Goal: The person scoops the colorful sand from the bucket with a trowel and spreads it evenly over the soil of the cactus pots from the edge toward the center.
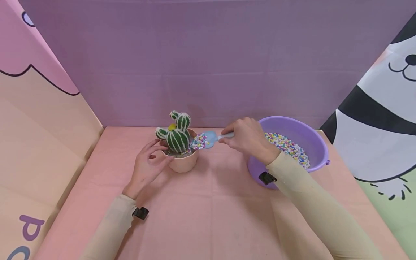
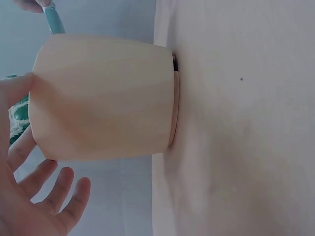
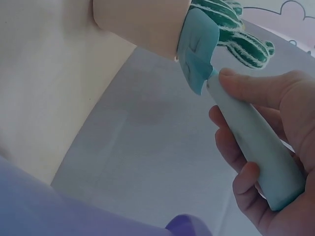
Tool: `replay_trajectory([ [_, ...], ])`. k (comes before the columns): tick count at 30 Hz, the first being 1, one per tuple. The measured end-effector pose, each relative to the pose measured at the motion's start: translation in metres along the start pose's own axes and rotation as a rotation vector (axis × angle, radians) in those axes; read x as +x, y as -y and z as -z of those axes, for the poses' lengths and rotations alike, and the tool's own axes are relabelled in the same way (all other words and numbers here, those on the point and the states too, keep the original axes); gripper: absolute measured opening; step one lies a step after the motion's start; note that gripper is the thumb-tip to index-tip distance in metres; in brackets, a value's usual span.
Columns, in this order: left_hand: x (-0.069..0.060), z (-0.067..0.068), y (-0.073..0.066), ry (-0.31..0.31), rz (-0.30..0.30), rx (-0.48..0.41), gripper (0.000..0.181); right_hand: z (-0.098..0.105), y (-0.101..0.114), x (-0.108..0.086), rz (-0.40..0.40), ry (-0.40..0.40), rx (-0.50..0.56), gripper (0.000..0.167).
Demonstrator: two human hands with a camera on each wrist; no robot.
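A toy cactus (image 1: 177, 140) with green, white-striped lobes and a yellow flower stands in a pale peach flower pot (image 1: 183, 164). My left hand (image 1: 147, 164) touches the pot's rim, its fingers spread and fairly straight; the left wrist view shows some fingertips off the pot. Between curled fingers and thumb, my right hand (image 1: 245, 137) grips the handle of a light-blue trowel (image 3: 256, 142). The blade is at the pot's right rim and bears multicoloured pebbles (image 1: 200, 141). A few pebbles lie inside the pot beside the cactus. The cactus is mostly hidden in the left wrist view.
A purple bucket (image 1: 312, 141) with more coloured pebbles (image 1: 289, 148) stands at the right, partly behind my right forearm. Pink cloth (image 1: 195, 216) covers the table. A purple backdrop (image 1: 195, 65) rises behind it, with printed panels on both sides.
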State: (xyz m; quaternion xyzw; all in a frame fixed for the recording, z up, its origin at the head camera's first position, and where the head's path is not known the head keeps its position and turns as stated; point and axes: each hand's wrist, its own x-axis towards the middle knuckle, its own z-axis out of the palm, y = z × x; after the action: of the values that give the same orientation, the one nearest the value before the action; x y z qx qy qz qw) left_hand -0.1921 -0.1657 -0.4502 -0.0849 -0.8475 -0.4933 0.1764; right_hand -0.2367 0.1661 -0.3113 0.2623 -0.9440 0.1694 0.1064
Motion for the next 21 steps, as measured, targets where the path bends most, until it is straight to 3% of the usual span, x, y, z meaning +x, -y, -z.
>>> replay_trajectory([
  [13, 0.0, -0.002, -0.004, -0.012, 0.001, 0.045, 0.034, 0.002, 0.0, 0.0, 0.019, -0.042, -0.061, 0.021],
  [21, -0.001, -0.005, -0.011, -0.028, 0.034, 0.045, 0.033, 0.004, 0.002, -0.002, 0.035, -0.047, -0.078, 0.021],
])
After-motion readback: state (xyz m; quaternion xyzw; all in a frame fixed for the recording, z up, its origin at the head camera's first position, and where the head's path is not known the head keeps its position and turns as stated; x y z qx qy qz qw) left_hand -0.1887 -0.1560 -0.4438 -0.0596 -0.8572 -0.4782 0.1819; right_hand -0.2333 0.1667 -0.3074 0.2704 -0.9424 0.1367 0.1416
